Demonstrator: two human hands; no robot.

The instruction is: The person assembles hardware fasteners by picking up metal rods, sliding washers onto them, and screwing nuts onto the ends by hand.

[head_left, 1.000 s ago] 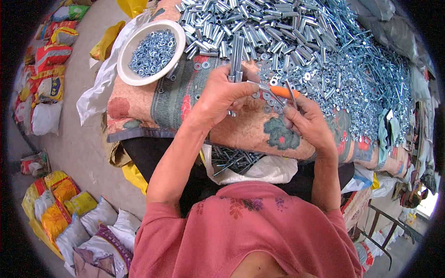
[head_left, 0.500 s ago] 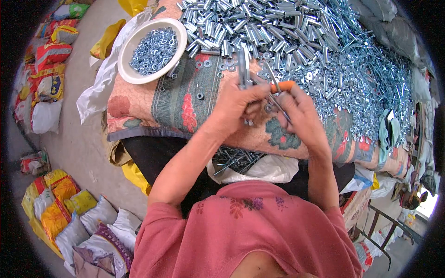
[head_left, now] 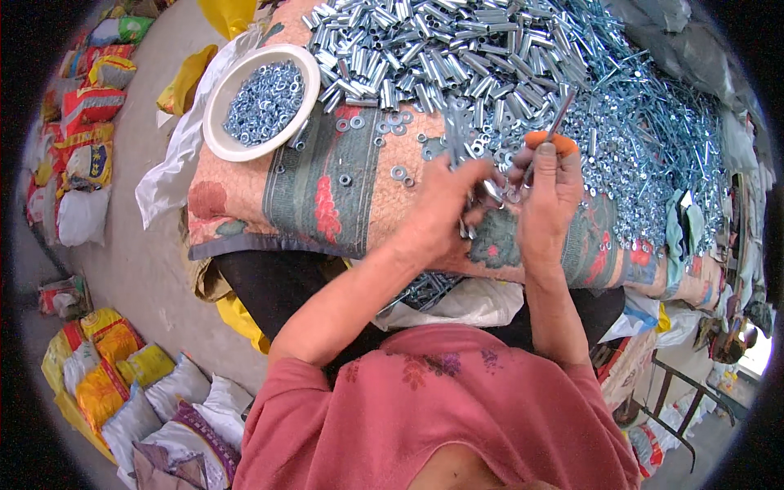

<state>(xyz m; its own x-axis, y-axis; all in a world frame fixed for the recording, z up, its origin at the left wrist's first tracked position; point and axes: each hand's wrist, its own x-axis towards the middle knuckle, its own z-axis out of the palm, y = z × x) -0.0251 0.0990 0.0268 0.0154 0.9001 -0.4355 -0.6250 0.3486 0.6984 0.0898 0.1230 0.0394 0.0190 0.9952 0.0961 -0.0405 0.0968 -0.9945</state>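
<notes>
- Gripping a small bundle of silver metal tubes [head_left: 454, 139]: left hand [head_left: 445, 204], over the floral cloth-covered table [head_left: 237, 204].
- Right hand [head_left: 545, 196]: pinches one thin metal rod [head_left: 555, 122].
- One white round bowl of washers [head_left: 260, 102], far left.

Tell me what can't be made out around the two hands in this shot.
- Head view: what the left hand grips beyond a few metal sleeves; its fingers cover the rest.
- Where the thin bolt in the right hand ends; the palm hides it.
- Small washers near the hands: too small to count.
- White bag contents: partly behind the left forearm.
</notes>
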